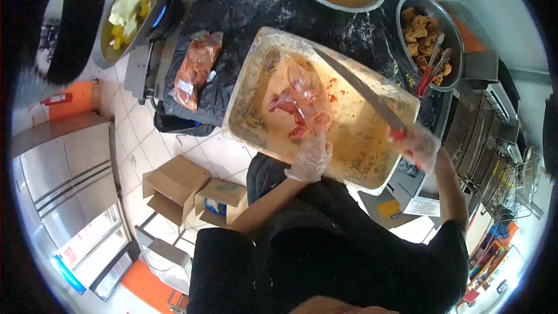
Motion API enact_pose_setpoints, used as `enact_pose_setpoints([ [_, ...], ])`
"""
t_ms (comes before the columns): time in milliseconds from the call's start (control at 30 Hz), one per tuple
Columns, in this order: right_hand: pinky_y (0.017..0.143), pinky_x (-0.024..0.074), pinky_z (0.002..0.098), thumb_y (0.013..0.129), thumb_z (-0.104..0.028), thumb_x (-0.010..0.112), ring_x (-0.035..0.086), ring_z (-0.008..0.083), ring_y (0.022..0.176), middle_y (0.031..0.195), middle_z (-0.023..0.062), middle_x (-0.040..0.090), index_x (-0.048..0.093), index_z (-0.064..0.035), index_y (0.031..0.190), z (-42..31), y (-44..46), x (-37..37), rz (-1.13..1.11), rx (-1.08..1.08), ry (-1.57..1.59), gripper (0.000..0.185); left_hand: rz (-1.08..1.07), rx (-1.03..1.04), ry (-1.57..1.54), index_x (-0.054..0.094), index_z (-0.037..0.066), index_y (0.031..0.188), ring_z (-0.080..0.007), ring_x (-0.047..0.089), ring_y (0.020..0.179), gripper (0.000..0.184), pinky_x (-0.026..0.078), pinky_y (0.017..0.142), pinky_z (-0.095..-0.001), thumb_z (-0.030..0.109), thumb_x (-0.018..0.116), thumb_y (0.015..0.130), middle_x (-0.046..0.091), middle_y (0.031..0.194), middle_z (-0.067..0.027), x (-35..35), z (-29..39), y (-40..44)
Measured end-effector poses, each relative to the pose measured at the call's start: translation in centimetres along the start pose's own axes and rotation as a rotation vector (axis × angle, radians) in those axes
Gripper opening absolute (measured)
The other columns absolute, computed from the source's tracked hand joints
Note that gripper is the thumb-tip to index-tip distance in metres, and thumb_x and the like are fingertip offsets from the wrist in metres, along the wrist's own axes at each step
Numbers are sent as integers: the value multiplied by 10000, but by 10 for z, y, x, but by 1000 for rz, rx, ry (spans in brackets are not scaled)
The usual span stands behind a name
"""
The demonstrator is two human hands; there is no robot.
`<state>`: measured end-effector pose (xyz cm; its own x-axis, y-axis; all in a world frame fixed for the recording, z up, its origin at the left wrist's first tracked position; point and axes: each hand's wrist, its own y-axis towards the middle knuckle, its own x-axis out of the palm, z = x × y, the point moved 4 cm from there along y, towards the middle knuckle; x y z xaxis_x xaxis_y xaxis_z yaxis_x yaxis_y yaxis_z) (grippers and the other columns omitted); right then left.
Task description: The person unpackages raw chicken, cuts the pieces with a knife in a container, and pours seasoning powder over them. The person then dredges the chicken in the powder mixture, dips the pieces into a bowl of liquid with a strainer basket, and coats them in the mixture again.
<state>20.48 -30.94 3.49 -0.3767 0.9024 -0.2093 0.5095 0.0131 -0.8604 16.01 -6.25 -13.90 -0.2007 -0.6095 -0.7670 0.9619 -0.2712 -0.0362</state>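
Clear-gloved left hand pinched lower end of raw pink poultry, mid-frame in cream rectangular tray; long steel knife slanted above, right hand closed round its red handle. Likely cutting; stroke needed left hand clear.

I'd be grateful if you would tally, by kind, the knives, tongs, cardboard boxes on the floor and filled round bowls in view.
Knife: 1
Tongs: 1
Cardboard boxes: 2
Filled round bowls: 3
Total: 7
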Motion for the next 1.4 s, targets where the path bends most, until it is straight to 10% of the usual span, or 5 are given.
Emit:
enact_pose_setpoints([
  [400,404,324,260,981,-349,589,439,74,464,597,-56,495,543,-139,808,75,-17,56,-312,400,-101,277,-285,-26,17,395,-50,1413,-286,636,610,595,505,515,-384,148,601,892,628,764,-104,-6,1,-1],
  [633,439,310,253,967,-368,617,460,63,517,618,-91,484,557,-165,781,220,123,100,-316,76,41,282,511,209,539,471,-10,1361,-294,645,878,520,537,739,-391,94,582,864,633,971,-148,67,-26,-22],
  [800,553,425,268,904,-374,737,558,101,667,769,-31,600,624,-93,928,207,102,121,-91,-94,-11,304,-229,128,67,576,26,1225,-271,621,907,385,524,800,-347,119,568,852,615,1015,-132,53,-36,9],
  [1233,555,429,285,915,-286,682,573,104,652,752,-35,589,634,-125,907,184,149,133,12,-257,-163,168,-80,256,306,636,48,1105,-285,635,976,238,518,848,-379,94,562,884,658,1036,-146,99,-54,-11],
  [1400,591,549,303,994,-295,590,631,143,729,834,9,602,559,-72,1091,146,116,136,-381,-92,754,245,-255,175,-144,587,56,1300,-320,610,1120,415,495,944,-393,102,574,888,645,1179,-183,-26,-28,23],
])
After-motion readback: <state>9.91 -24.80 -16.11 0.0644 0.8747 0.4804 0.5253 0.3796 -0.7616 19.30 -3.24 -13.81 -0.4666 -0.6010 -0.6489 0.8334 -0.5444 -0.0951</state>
